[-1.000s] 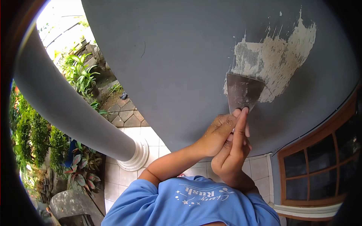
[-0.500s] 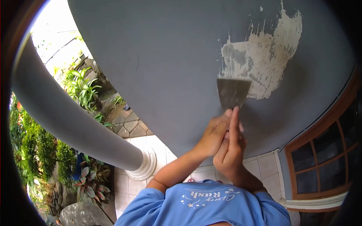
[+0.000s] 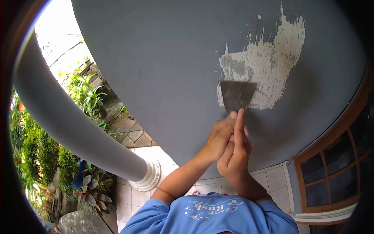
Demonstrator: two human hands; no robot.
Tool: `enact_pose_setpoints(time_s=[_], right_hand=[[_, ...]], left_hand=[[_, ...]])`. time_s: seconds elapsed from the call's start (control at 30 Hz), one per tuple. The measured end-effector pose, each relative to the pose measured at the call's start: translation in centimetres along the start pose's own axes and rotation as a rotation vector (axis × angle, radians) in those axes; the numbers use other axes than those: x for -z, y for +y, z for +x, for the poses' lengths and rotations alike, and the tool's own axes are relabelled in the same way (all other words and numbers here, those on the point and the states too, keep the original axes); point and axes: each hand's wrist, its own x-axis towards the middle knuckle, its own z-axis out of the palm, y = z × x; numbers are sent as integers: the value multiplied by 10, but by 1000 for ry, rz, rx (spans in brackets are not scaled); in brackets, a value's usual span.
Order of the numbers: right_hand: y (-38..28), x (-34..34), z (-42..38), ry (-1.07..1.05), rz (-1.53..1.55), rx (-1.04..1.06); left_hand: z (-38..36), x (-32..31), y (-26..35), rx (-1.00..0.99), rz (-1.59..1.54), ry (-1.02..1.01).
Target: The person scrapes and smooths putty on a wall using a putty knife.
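A wide-bladed scraper (image 3: 237, 94) rests its flat blade over the lower left of a scraped, whitish patch (image 3: 272, 62) on the grey wall (image 3: 163, 78). Both of my hands close around its handle, which they mostly hide. My left hand (image 3: 219, 136) comes in from the left, thumb near the base of the blade. Beside it, my right hand (image 3: 236, 154) wraps the handle, one finger stretched up along it towards the blade. Streaky, ragged edges surround the patch, with grey still showing in spots inside it.
A round grey pillar (image 3: 85, 128) with a white base (image 3: 152, 175) rises at left. Behind it are green plants (image 3: 87, 93) and paving stones (image 3: 134, 134). A wood-framed window (image 3: 331, 171) is at lower right. White tiles (image 3: 269, 181) cover the floor.
The blade has slid up and slightly right relative to the patch, uncovering pale wall along its left side. The whole view has shifted a little. Both hands keep their hold.
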Motion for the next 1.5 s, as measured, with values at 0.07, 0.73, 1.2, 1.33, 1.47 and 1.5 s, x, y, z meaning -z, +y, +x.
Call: enact_pose_setpoints(time_s=[0.07,0.73,1.2,1.33,1.47,1.5], right_hand=[[-3,3,11,18,5,15],[-9,12,9,-58,42,1],[-22,21,-21,-107,74,-90],[-7,8,-42,-77,60,-91],[-5,7,-46,-80,64,-159],[-8,12,-47,-89,51,-142]], left_hand=[[10,-4,18,3,-6,3],[3,-12,23,-9,29,89],[-20,-9,-3,-4,59,83],[-25,5,-28,12,108,88],[-22,-2,-24,28,75,71],[-25,-5,-25,34,62,69]])
